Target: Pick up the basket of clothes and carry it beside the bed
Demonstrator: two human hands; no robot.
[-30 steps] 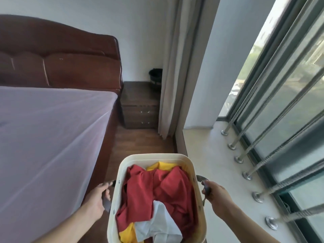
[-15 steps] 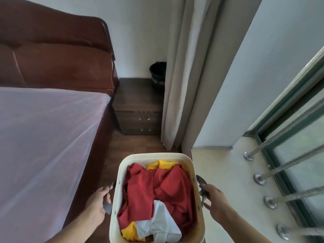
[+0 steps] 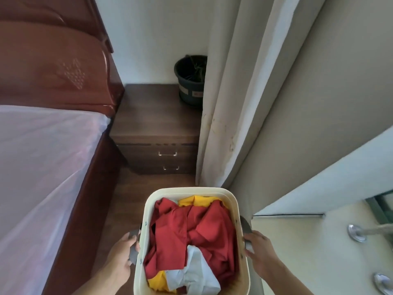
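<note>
In the head view, the person holds a cream basket between both hands, low in the near centre of the frame. The left hand has its grip curled round the grey handle on the basket's left side; the right hand has its grip closed round the matching handle on the right side. Both hands are equally near, one at each long wall.

The basket's long axis runs near to far, its far end pointing toward the nightstand and the curtain. It is piled with clothes: mostly red, with yellow at the far and near ends and a pale piece near the person.

The bed lies to the left of the basket, its wooden side rail parallel to the basket's long axis, with a strip of wooden floor between them. The basket probably hangs above the floor, though its base is hidden. Setting it down calls for a straight lowering, perhaps slightly left, since a window ledge sits close on the right. A black pot stands on the nightstand, partly behind the curtain.
</note>
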